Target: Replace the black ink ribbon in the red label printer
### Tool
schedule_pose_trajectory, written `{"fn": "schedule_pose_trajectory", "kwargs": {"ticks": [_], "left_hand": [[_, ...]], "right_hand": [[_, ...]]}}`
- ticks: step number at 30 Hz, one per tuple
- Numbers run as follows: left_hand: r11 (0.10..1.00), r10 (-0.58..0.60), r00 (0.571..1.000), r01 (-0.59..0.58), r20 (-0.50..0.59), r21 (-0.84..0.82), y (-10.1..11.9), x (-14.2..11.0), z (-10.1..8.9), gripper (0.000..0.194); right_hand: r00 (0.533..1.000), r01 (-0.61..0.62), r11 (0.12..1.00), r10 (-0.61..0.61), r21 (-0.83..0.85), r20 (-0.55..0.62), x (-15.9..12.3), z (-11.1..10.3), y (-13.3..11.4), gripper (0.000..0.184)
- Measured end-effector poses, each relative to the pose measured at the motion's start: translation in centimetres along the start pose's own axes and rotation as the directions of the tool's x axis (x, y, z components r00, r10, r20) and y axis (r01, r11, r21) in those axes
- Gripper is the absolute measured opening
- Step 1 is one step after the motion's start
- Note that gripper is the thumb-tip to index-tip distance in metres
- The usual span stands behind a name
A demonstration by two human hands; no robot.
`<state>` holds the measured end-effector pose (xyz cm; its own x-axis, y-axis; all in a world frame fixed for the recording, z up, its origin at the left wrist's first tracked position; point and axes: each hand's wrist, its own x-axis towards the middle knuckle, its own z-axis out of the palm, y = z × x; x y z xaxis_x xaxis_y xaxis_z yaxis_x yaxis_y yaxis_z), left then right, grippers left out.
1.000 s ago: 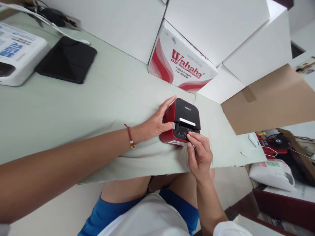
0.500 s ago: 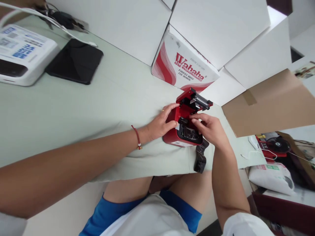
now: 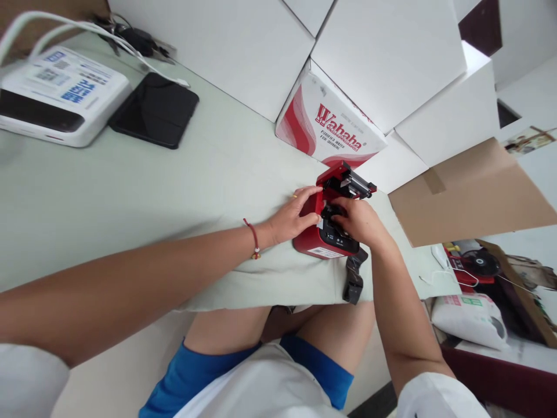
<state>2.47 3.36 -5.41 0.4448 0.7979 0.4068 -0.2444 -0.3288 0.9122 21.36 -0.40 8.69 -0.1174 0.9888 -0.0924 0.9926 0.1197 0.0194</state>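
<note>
A small red printer stands on the table with its lid tilted up and its dark inside showing. My left hand grips the printer's left side, thumb and fingers on the rim. My right hand reaches into the open compartment from the right. Its fingers are bent together there, and what they pinch, if anything, is hidden. A creased black glossy strip lies at the printer's front right corner, near the table edge.
Behind the printer stand a red and white Wahaha carton and stacked white boxes. A brown cardboard flap is on the right. A black phone, white device, keys and white cable lie at left.
My right hand has moved left and deeper into the printer, now covering much of the dark inside. My left hand keeps its grip. The view has shifted slightly.
</note>
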Motion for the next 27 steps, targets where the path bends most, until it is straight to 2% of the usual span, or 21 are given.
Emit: {"fn": "schedule_pose_trajectory", "kwargs": {"ticks": [4,6,8,11,13,16,20,21,23,27], "left_hand": [[0.999,-0.033,0.999,0.033,-0.014,-0.016,0.2,0.1,0.1,0.07],[0.998,-0.064,0.998,0.064,-0.008,-0.017,0.5,0.1,0.1,0.072],[0.997,-0.08,0.997,0.08,0.005,-0.021,0.8,0.0,0.0,0.072],[0.996,-0.09,0.996,0.09,0.005,-0.025,1.1,0.0,-0.1,0.069],[0.995,-0.097,0.995,0.097,-0.005,-0.026,1.1,0.0,0.0,0.069],[0.995,-0.095,0.995,0.094,-0.009,-0.04,0.9,0.1,0.1,0.069],[0.996,-0.078,0.997,0.077,-0.017,-0.054,0.6,0.1,0.2,0.069],[0.995,-0.08,0.997,0.079,-0.018,-0.054,0.5,0.1,0.2,0.07],[0.995,-0.08,0.997,0.079,-0.015,-0.061,0.4,0.1,0.1,0.07],[0.994,-0.078,0.997,0.078,-0.003,-0.083,0.3,0.1,0.0,0.07]], "right_hand": [[0.982,-0.064,0.959,0.11,0.275,-0.155,-4.1,-2.4,0.3,0.041],[0.963,-0.041,0.886,0.157,0.462,-0.217,-6.8,-3.7,1.2,0.044],[0.937,-0.016,0.768,0.235,0.64,-0.258,-9.4,-4.5,2.7,0.045],[0.921,-0.075,0.588,0.35,0.806,-0.17,-12.4,-4.1,5.5,0.047],[0.929,-0.193,0.542,0.37,0.818,-0.026,-13.3,-2.8,7.1,0.05],[0.934,-0.332,0.585,0.311,0.74,0.173,-13.3,0.1,7.8,0.05],[0.947,-0.315,0.66,0.171,0.682,0.272,-12.1,4.1,6.7,0.046],[0.95,-0.306,0.673,0.165,0.674,0.267,-11.9,4.9,6.6,0.047],[0.951,-0.309,0.726,0.243,0.614,0.192,-11.5,6.0,7.0,0.052],[0.894,-0.404,0.809,0.448,0.427,-0.004,-11.2,7.0,9.2,0.057]]}}
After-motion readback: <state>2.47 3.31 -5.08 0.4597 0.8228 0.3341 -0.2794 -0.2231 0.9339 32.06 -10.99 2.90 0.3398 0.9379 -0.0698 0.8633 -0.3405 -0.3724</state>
